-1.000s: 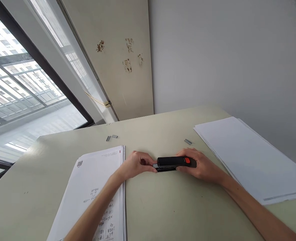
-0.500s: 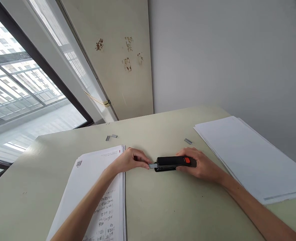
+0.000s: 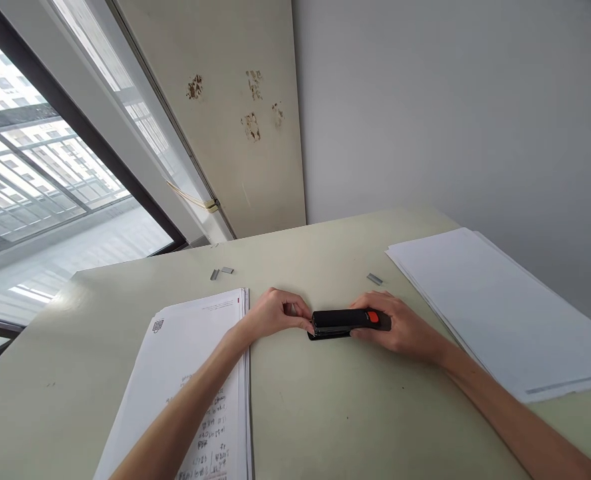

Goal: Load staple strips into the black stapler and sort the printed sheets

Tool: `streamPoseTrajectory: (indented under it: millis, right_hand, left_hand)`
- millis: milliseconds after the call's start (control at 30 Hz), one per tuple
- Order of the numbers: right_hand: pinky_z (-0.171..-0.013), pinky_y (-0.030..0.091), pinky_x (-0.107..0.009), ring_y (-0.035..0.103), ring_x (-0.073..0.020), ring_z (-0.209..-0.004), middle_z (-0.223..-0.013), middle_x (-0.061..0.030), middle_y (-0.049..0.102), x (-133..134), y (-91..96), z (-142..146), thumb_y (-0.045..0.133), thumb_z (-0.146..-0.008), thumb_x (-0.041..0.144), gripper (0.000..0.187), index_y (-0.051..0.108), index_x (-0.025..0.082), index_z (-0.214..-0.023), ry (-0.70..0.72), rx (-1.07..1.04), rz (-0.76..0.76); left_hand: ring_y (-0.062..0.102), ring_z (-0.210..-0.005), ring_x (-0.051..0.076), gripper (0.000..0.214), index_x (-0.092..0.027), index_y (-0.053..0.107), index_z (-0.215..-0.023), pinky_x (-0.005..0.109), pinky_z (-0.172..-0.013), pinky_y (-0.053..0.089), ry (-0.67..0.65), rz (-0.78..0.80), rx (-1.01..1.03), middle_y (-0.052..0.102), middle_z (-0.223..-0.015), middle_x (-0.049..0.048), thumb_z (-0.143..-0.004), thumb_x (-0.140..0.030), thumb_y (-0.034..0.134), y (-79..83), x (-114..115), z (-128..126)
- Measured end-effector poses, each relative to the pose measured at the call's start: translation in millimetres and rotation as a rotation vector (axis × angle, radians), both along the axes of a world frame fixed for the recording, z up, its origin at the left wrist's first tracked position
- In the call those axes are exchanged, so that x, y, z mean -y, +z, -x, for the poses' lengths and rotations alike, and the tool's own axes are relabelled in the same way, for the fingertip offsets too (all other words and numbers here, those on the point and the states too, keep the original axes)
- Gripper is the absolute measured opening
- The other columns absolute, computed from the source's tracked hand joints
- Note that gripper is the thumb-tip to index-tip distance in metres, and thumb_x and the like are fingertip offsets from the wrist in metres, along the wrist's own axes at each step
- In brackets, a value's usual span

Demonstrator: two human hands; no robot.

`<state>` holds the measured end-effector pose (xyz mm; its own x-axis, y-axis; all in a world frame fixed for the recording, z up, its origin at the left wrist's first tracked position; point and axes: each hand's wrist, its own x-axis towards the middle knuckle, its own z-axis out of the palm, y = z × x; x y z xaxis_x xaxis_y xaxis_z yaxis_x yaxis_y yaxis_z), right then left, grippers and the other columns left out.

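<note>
A black stapler [image 3: 340,319] with a red-orange patch near its right end lies across the middle of the table. My right hand [image 3: 398,327] is wrapped round its right end, thumb on the near side and fingers on the far side. My left hand [image 3: 280,312] is closed in a pinch at the left end, fingertips touching it. The metal staple tray at that end is hidden now. Beyond the stapler, a strip of staples [image 3: 374,279] lies to the right, and two more strips, one tilted [image 3: 214,274] and one flatter [image 3: 227,270], lie to the left.
A stack of papers [image 3: 175,347] with handwriting lies under my left forearm. Another white paper stack [image 3: 485,307] is on the right side of the pale table [image 3: 325,413]. Behind the table stand a grey wall [image 3: 425,120] and a stained cream panel [image 3: 255,173]; a window is at left.
My left hand has moved right, up against the stapler. The metal tray that stuck out of its left end has slid in and no longer shows. My right hand keeps its hold.
</note>
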<state>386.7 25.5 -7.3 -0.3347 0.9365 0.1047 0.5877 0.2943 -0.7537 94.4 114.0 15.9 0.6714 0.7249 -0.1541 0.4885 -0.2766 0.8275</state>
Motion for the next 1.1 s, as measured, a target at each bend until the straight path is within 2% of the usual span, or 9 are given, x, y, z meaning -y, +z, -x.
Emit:
streamPoseTrajectory:
  millis: [233,400,667,767,867,967,1033,1100]
  right_hand:
    - [-0.094,0.047,-0.045,0.065,-0.0256,-0.093,-0.099,-0.002,0.076,0,0.5,1,0.071,-0.093,0.044,0.017,0.068,0.028,-0.099,0.009,-0.016,0.015]
    - [-0.09,0.048,-0.041,0.064,-0.0254,-0.092,-0.097,-0.002,0.075,1,1.5,3,0.073,-0.091,0.042,0.016,0.069,0.028,-0.098,-0.012,-0.033,0.041]
    - [-0.086,0.049,-0.038,0.064,-0.025,-0.091,-0.093,-0.0025,0.073,2,-0.3,3,0.07,-0.093,0.045,0.02,0.069,0.027,-0.1,-0.028,-0.006,0.038]
    - [-0.087,0.049,-0.039,0.064,-0.0251,-0.092,-0.095,-0.0027,0.074,2,-0.4,2,0.07,-0.094,0.048,0.022,0.069,0.027,-0.1,-0.027,0.002,0.037]
    - [-0.089,0.049,-0.039,0.065,-0.0252,-0.093,-0.098,-0.003,0.074,3,0.5,2,0.068,-0.095,0.049,0.022,0.069,0.027,-0.1,-0.021,0.0,0.037]
    - [-0.089,0.049,-0.041,0.064,-0.0251,-0.091,-0.097,-0.0026,0.074,3,0.4,1,0.068,-0.095,0.051,0.024,0.069,0.028,-0.1,-0.019,-0.004,0.04]
    - [-0.087,0.05,-0.041,0.064,-0.0255,-0.092,-0.098,-0.0025,0.073,3,-0.9,1,0.069,-0.095,0.053,0.026,0.069,0.028,-0.102,-0.018,-0.005,0.054]
    - [-0.086,0.051,-0.041,0.064,-0.0262,-0.095,-0.1,-0.0025,0.074,3,-2.8,0,0.07,-0.094,0.053,0.026,0.07,0.03,-0.105,-0.012,-0.003,0.067]
  left_hand:
    - [0.05,-0.057,0.009,0.025,-0.019,0.082,-0.078,0.022,-0.054,0.034,0.037,-0.05,-0.007,0.071,-0.064,-0.003,-0.072,-0.041,0.092,-2.5,4,-4]
    - [0.052,-0.057,0.009,0.022,-0.019,0.083,-0.078,0.022,-0.056,0.036,0.05,-0.091,-0.014,0.072,-0.064,-0.0031,-0.074,-0.04,0.09,-5.6,4,-5]
    - [0.052,-0.057,0.01,0.028,-0.018,0.083,-0.081,0.022,-0.055,0.036,0.03,-0.154,-0.04,0.069,-0.062,-0.0026,-0.08,-0.047,0.086,-5.6,7,-4]
    - [0.053,-0.058,0.01,0.03,-0.019,0.082,-0.084,0.023,-0.056,0.039,0.026,-0.191,-0.07,0.069,-0.065,-0.0021,-0.083,-0.049,0.083,3.6,14,0]
    - [0.058,-0.064,0.012,0.028,-0.022,0.081,-0.091,0.024,-0.061,0.044,0.032,-0.247,-0.118,0.074,-0.078,-0.0004,-0.089,-0.05,0.078,22.4,25,14]
    - [0.062,-0.072,0.015,0.032,-0.025,0.08,-0.093,0.027,-0.069,0.046,0.082,-0.317,-0.176,0.077,-0.091,0.0013,-0.101,-0.049,0.061,44.5,44,39]
    - [0.066,-0.079,0.018,0.036,-0.027,0.079,-0.097,0.028,-0.072,0.049,0.169,-0.366,-0.239,0.078,-0.097,0.0015,-0.105,-0.049,0.052,54.0,62,60]
    - [0.07,-0.09,0.02,0.04,-0.028,0.078,-0.102,0.031,-0.08,0.053,0.292,-0.384,-0.296,0.078,-0.105,0.0022,-0.107,-0.053,0.047,55.1,83,82]
